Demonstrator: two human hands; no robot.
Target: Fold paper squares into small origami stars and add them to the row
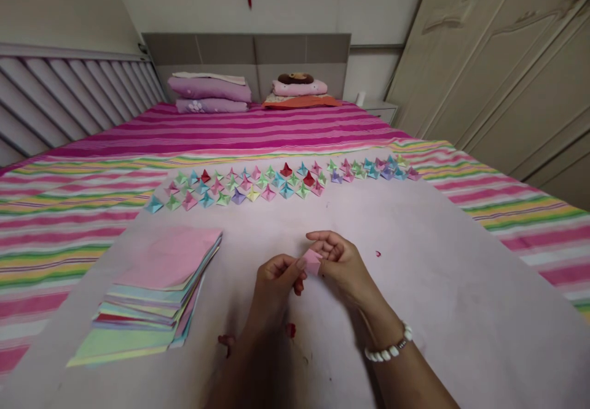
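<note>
A small folded piece of pink paper (313, 262) is held up between my two hands over the pale board. My left hand (279, 278) pinches its left edge between thumb and fingers. On the opposite edge, my right hand (340, 266) grips it with the thumb in front and the fingers curled behind. A white beaded bracelet circles my right wrist. To the left of my hands lies a fanned stack of coloured paper sheets (170, 258), pink on top. Beyond them stand rows of small folded paper boats (238, 196) in several colours.
Red scraps (291, 330) lie near my forearms, and a tiny red curl (378, 253) is to the right. The pale board (442, 286) rests on a striped bed (520, 224). Folded bedding (212, 92) is piled by the headboard; wardrobe doors (507, 58) stand at the right.
</note>
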